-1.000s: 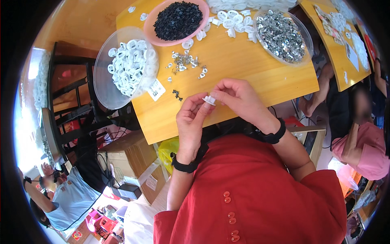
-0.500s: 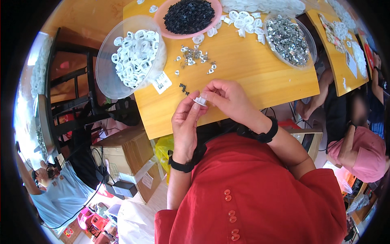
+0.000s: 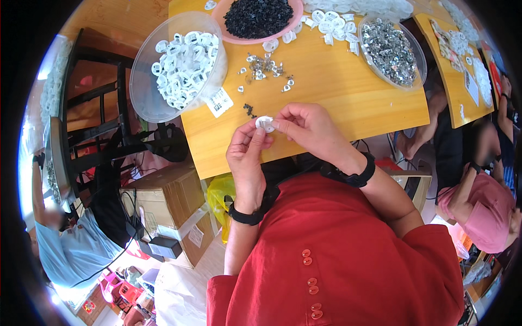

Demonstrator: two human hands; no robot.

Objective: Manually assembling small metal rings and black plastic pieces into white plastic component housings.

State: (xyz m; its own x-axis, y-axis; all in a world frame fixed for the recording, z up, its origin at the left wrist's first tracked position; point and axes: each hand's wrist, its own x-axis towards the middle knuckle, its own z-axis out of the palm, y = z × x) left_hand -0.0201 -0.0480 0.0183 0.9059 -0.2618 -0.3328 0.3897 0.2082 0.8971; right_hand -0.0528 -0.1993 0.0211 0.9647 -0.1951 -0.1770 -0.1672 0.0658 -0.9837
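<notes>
Above the near edge of the table, my left hand (image 3: 247, 149) pinches a small white round plastic part (image 3: 264, 123) between thumb and fingers. Its hollow inner face is turned up. My right hand (image 3: 310, 127) is closed too, thumb and index finger pressed at the part's right edge; whether a tiny piece sits between those fingertips is hidden. Just beyond the left fingers lie several small black pieces (image 3: 249, 110). Farther off is a loose scatter of small metal pieces (image 3: 263, 66).
A clear tub (image 3: 142, 81) of white parts stands left, a pink bowl (image 3: 218, 24) of black pieces at the back, a clear container (image 3: 422, 68) of metal pieces right. More white parts (image 3: 333, 26) lie between them on the wooden table (image 3: 348, 89). Co-workers sit on both sides.
The white part has been tilted, so its hollow face now shows instead of its side. Both hands stay closed at it, almost in place. The view has shifted slightly.
</notes>
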